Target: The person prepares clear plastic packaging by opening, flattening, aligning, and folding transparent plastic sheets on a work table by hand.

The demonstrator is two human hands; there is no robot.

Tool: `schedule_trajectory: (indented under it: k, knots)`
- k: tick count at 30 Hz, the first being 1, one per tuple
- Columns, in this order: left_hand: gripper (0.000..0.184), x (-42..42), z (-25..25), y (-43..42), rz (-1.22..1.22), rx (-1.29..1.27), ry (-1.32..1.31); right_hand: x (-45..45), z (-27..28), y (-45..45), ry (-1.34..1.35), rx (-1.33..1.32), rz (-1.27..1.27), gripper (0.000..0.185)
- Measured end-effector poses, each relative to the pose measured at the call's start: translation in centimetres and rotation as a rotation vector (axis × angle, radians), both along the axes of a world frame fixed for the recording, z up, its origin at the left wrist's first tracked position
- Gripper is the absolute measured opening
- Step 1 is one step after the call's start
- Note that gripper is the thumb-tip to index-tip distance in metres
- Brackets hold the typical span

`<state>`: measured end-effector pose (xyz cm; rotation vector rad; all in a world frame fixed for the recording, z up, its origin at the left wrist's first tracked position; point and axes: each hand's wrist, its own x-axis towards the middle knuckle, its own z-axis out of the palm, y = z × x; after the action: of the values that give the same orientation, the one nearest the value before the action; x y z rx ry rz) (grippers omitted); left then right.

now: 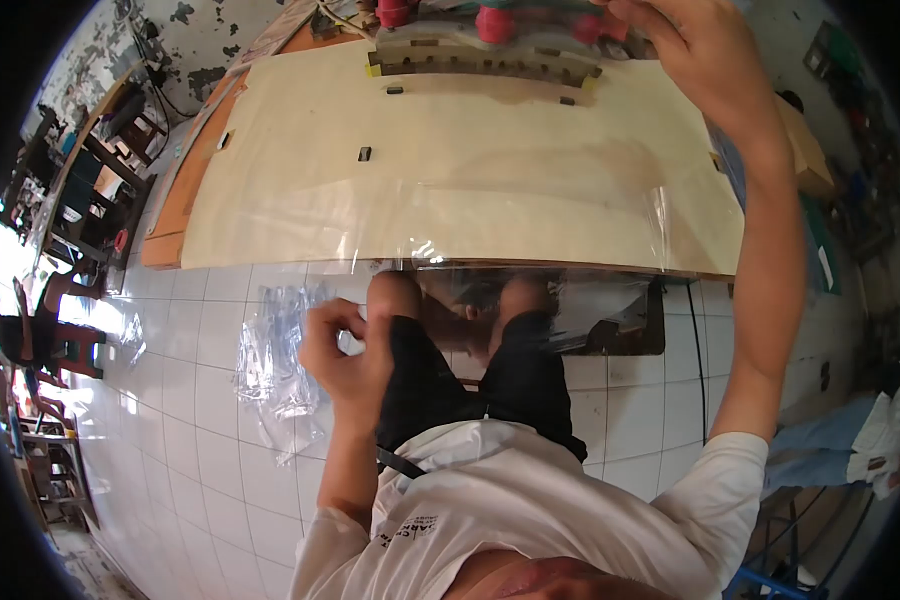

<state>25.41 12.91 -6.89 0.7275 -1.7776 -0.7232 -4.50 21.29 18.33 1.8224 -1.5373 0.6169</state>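
Note:
My left hand (pixel 345 350) is raised in front of the table's near edge, its fingers curled together; whatever it may pinch is too thin to see. A clear plastic sheet (pixel 510 225) lies across the front of the pale tabletop (pixel 290 120) and hangs over its edge near that hand. At the top right, my right hand (pixel 675 35) has its fingers bent together beside a dark slotted bar (pixel 485 68) with red parts (pixel 493 24) above it; its fingertips are partly cut off by the frame. What it holds cannot be made out. Small black pieces (pixel 365 154) sit on the tabletop.
Crumpled clear plastic (pixel 280 370) is on the tiled floor, left of my legs. Below the table is a dark framed item (pixel 625 335). Another person (pixel 30 330) sits at the far left, and light-coloured clothing (pixel 875 440) shows at the right.

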Motion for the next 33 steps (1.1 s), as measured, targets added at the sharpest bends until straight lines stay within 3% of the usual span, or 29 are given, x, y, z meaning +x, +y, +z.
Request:
schedule_trajectory:
  k: [3,5,8,10,11,13,14,16,17,19,22,23,25,28,33]
  knots:
    - [0.057,-3.7,3.5,-3.1,-0.049,-0.07,0.232,0.0,-0.4,-0.6,-0.078,0.005,0.02,0.01]
    - [0.066,-7.7,6.6,-5.4,-0.098,-0.218,0.167,0.4,-0.4,-1.1,-0.15,0.006,0.01,0.009]
    - [0.067,-12.1,7.6,-8.9,-0.202,-0.232,0.084,0.3,-0.3,-1.5,-0.334,0.056,0.01,0.009]
    - [0.048,-13.7,7.8,-10.6,-0.76,0.297,0.121,-0.2,-0.4,-1.5,-0.473,0.128,0.044,0.01]
    - [0.048,-14.1,7.4,-10.7,-0.769,0.296,0.123,-0.5,-0.7,-1.4,-0.47,0.125,0.036,0.01]
    - [0.031,-14.6,7.0,-10.7,-0.713,0.475,-0.002,-1.2,-1.7,-1.4,-0.147,-0.029,-0.077,0.014]
    - [0.025,-14.8,6.4,-10.2,-0.689,0.472,0.047,-1.3,-3.0,-1.4,-0.146,-0.026,-0.08,0.014]
    - [0.024,-14.9,5.8,-9.6,-0.658,0.482,0.062,-0.4,-6.6,-1.1,0.046,-0.301,-0.25,0.022]
    - [0.023,-14.9,5.5,-9.5,-0.626,0.486,0.077,0.4,-8.4,-1.3,0.067,-0.301,-0.032,0.022]
    - [0.023,-15.3,4.5,-9.9,-0.597,0.431,0.079,4.3,-11.9,-0.9,-0.028,-0.116,0.221,0.024]
    - [0.021,-15.3,4.5,-9.3,-0.598,0.437,0.107,9.4,-18.5,-1.1,-0.303,0.253,0.295,0.033]
    - [0.02,-15.2,4.7,-9.0,-0.621,0.505,0.14,10.0,-20.6,-1.4,-0.317,0.375,0.218,0.042]
    - [0.019,-15.1,4.3,-9.1,-0.643,0.49,0.141,10.1,-22.5,-2.0,-0.143,0.345,0.123,0.055]
    - [0.018,-15.0,4.2,-9.1,-0.625,0.447,0.157,9.2,-23.2,-1.5,-0.264,0.409,0.084,0.063]
    - [0.018,-14.9,4.1,-9.1,-0.611,0.376,0.137,5.8,-22.8,3.4,-0.327,0.4,-0.278,0.061]
